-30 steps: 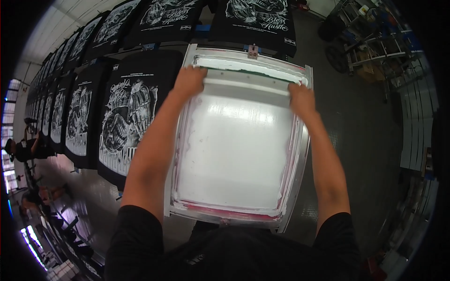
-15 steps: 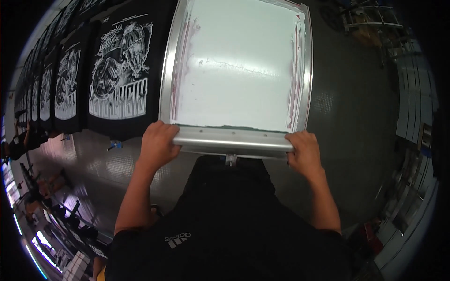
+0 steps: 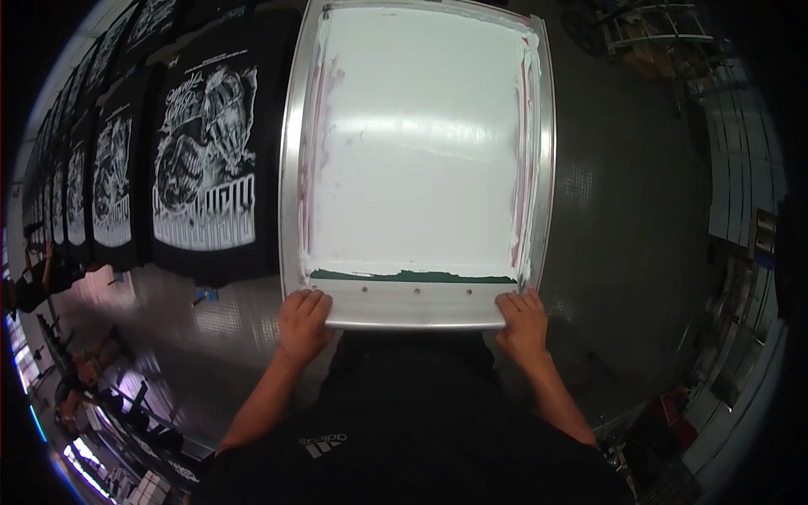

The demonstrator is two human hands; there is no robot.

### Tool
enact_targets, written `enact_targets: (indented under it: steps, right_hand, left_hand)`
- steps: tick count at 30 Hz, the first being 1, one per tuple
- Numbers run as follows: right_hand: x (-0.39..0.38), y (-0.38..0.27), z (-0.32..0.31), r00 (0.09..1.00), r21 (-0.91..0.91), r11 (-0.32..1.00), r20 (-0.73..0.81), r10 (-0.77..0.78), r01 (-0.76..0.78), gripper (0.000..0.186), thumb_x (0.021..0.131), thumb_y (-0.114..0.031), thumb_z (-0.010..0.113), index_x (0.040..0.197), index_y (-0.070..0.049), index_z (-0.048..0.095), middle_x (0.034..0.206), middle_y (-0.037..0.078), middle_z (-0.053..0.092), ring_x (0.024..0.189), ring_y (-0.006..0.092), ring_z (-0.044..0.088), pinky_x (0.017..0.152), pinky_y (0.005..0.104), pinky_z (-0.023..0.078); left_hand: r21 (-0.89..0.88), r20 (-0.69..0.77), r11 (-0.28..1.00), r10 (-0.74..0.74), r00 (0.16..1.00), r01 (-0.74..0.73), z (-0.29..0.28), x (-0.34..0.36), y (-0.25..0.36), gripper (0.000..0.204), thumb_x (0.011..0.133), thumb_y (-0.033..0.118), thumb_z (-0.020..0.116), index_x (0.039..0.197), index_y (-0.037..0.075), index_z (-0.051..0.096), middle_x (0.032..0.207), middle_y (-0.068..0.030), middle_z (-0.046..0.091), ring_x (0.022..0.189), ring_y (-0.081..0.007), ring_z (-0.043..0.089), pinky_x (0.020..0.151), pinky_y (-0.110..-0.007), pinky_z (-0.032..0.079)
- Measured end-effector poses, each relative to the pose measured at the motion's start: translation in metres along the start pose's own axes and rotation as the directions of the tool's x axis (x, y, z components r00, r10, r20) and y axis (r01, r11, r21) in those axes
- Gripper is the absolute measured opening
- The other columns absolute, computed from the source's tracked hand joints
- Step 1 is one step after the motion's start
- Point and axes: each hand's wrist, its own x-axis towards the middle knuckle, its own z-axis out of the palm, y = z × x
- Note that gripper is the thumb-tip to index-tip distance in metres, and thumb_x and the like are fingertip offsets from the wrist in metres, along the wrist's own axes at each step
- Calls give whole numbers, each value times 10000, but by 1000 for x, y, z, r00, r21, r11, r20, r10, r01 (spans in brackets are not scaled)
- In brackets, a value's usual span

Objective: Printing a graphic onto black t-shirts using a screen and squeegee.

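Note:
A large aluminium printing screen frame (image 3: 291, 194) with a white mesh lies flat in front of me, pink and white ink streaked along its sides and a dark green strip at its near edge. My left hand (image 3: 303, 324) grips the frame's near left corner. My right hand (image 3: 523, 322) grips the near right corner. Both thumbs rest on the metal rail. A black shirt (image 3: 206, 160) with a white graphic print lies just left of the frame.
A row of black printed shirts (image 3: 109, 181) runs away to the left along the long table. A shiny grey floor (image 3: 640, 219) is to the right, with a metal rack (image 3: 652, 34) far right and shelving below left.
My hands shifted from the frame's far corners to its near edge. The frame now stands one shirt further along the row and fills more of the view.

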Motion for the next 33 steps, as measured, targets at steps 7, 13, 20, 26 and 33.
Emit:
enact_targets:
  steps: [7,13,20,26,33]
  right_hand:
    - [194,69,-37,969,-70,996,-236,-72,57,453,569,-11,686,1018,-65,676,943,130,673,917,347,618,873,469,501]
    - [367,123,-85,969,-217,975,-247,-11,-44,436,658,-84,660,1087,-147,709,941,158,684,923,360,651,809,460,534]
    - [457,141,-147,993,-232,971,-114,38,-64,449,677,-101,594,1109,-130,712,973,179,712,937,351,676,835,453,540]
    - [258,72,-124,1000,-49,999,-2,-10,10,327,712,-69,623,1028,-69,711,855,228,675,832,411,657,756,462,524]
    - [41,12,-41,998,36,999,55,-21,19,356,615,18,643,957,-67,695,900,133,682,898,337,622,964,480,471]
  left_hand:
    - [30,-48,999,-26,999,27,10,217,-86,414,545,25,751,952,76,693,967,-90,707,916,-292,666,804,-399,548]
    - [160,-45,985,-60,997,67,0,400,-143,435,641,205,813,1062,132,735,882,-169,677,846,-363,677,777,-445,540]
    - [177,26,982,-69,997,63,-29,490,-149,472,706,423,804,1070,129,738,953,-160,723,906,-350,685,826,-414,531]
    - [113,205,991,-88,975,66,-58,305,-105,427,728,404,805,1000,83,738,809,-182,671,804,-357,656,748,-446,516]
    - [-106,261,990,-64,963,95,-44,64,-8,398,550,59,803,929,51,682,914,-119,683,807,-319,649,742,-413,535]
